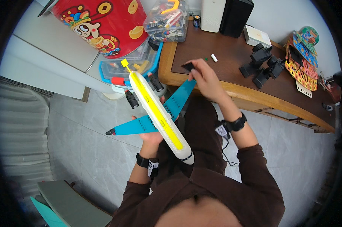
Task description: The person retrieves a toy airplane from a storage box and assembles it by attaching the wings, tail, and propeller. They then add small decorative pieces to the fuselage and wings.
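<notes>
A white toy airplane (150,98) with a yellow stripe along its back and teal wings slants across my lap. My left hand (152,137) supports it from below, its fingers partly hidden by the body and wing. At the desk edge, my right hand (208,81) pinches a small black piece (188,67) beside the tip of the teal right wing (182,96). Whether that piece touches the wing, I cannot tell. A similar small black part (110,131) sits on the other wing's tip. Two black engines (131,99) flank the tail end.
On the brown desk (224,72) are a small white cylinder (214,58), black grippers or stands (263,66) and a white box (257,37). A clear tub of bricks (166,22) stands at its left, near a red bucket (103,26) and a blue-rimmed box (114,70).
</notes>
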`<state>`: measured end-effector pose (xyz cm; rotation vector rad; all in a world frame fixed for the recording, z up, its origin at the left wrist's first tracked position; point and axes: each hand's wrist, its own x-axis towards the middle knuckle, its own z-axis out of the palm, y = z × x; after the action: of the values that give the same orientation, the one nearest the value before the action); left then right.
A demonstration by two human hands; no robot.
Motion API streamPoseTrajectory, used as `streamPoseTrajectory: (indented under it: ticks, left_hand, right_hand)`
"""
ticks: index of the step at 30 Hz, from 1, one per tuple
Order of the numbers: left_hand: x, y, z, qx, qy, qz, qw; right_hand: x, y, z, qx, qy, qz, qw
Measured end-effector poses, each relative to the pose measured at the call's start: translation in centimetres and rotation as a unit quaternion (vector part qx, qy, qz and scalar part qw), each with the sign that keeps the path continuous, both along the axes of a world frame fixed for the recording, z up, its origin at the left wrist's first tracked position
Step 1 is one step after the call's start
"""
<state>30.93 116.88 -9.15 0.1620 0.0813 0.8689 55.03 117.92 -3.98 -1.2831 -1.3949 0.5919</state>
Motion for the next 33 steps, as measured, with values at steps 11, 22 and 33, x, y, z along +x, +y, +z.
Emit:
streamPoseTrajectory:
  ticks: [11, 22, 33]
  left_hand:
    - [-4.3, -1.9, -0.9, 0.006, 0.007, 0.118, 0.993]
    - [-8.1, -3.8, -0.3, -0.014, -0.008, 0.159, 0.987]
    - [-2.7, -1.1, 0.4, -0.013, -0.024, 0.078, 0.997]
  right_hand:
    - [0.4, 18.0, -4.0, -0.153, -0.280, -0.053, 0.946]
    - [-2.2, 18.9, -4.6, -0.113, -0.387, -0.138, 0.905]
    - [0.2, 4.3, 0.5, -0.021, 0.558, 0.199, 0.806]
